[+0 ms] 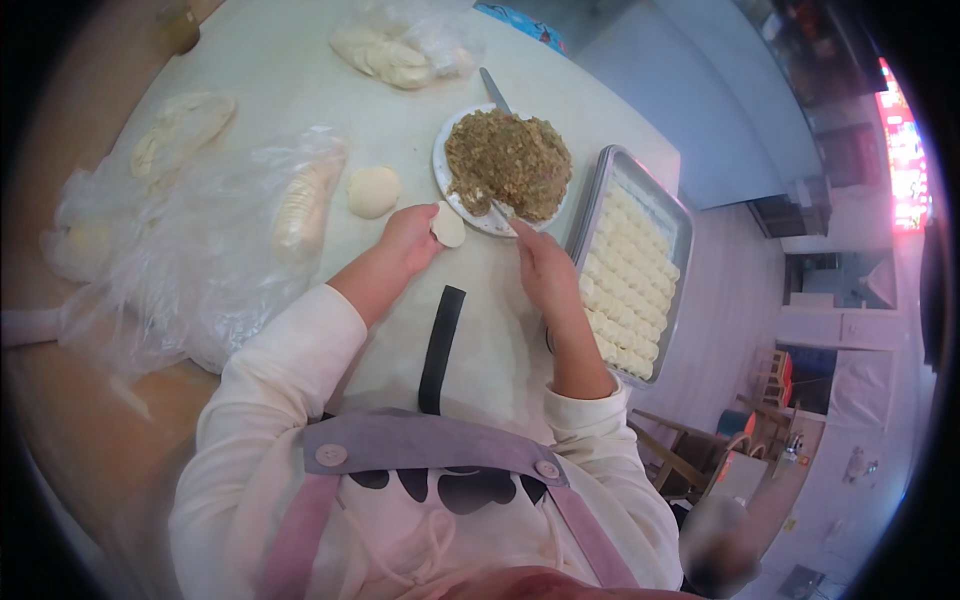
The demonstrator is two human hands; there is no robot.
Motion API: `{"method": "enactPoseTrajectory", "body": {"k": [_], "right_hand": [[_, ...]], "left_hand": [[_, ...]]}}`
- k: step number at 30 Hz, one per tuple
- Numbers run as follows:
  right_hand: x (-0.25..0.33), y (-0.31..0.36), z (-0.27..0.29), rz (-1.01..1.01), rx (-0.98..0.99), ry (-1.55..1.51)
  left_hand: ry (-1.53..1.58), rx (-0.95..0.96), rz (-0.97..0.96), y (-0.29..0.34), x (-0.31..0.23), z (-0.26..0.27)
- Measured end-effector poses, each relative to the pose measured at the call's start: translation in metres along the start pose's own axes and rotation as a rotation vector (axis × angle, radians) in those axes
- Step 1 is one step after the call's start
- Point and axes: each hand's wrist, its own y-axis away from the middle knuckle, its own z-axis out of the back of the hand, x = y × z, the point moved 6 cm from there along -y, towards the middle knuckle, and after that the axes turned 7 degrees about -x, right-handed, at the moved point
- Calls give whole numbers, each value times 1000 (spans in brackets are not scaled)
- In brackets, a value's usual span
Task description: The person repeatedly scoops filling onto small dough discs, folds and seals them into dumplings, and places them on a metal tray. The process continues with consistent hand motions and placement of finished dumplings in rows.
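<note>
My left hand (408, 240) pinches a thin round dough wrapper (449, 228) beside the near left rim of a white plate (440, 165). A heap of brownish chopped filling (510, 155) covers most of that plate. At its near edge, my right hand (547, 268) closes around a small utensil (503, 209) whose tip is in the filling; I cannot make out its exact kind. Another round wrapper (374, 192) lies flat to the left of my left hand. A long grey handle (494, 90) sticks out from the plate's far side.
Rows of white dumplings (630, 270) fill a metal tray (683, 250) on the right. Clear plastic bags (225, 240) with stacked wrappers cover the left side, and another bag (400, 50) lies at the far side. A black strip (440, 345) runs along the near tabletop.
</note>
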Motion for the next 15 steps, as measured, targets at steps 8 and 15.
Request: {"method": "enactPoseTrajectory", "body": {"k": [8,15], "right_hand": [[15,28,-36,-34,-54,-211],[25,46,-11,-42,7,-269]], "left_hand": [[157,31,10,-10,7,-14],[225,-68,-89,8,-1,9]]}}
